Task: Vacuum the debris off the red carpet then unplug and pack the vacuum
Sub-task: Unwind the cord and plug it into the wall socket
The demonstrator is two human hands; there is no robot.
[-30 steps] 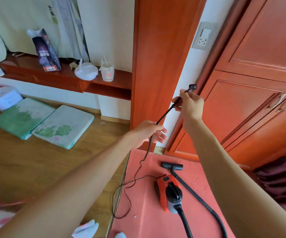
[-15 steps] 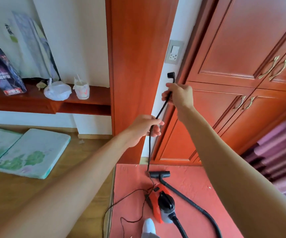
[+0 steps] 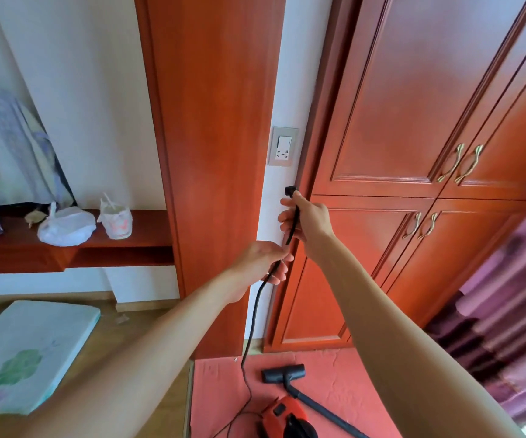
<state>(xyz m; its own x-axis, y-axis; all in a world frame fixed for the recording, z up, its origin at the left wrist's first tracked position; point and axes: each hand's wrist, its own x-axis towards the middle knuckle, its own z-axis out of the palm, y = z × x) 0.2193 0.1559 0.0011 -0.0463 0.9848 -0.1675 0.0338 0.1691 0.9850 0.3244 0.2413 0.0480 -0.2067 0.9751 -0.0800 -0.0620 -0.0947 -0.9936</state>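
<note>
Under one socket [image 3: 283, 147], left hand [image 3: 260, 263], right hand [image 3: 309, 219] seemingly pinch one cord [image 3: 252, 320].

Both arms reach forward — right grip [image 3: 306, 220] higher, fingers curled round the cord [image 3: 253, 314]; left grip [image 3: 260, 267] holds it below.

One wide-angle camera sits on my head. It looks forward and a little down along my outstretched arms, facing the wall socket [image 3: 283, 147] from close by. My left hand [image 3: 257, 268] and right hand [image 3: 307, 221], both gripping the cord [image 3: 253, 314], fill the centre; the carpet [image 3: 220, 387] and vacuum [image 3: 284, 417] lie at the bottom edge, the shelf [image 3: 151, 226] left, the wardrobe [image 3: 413, 105] right.
</note>
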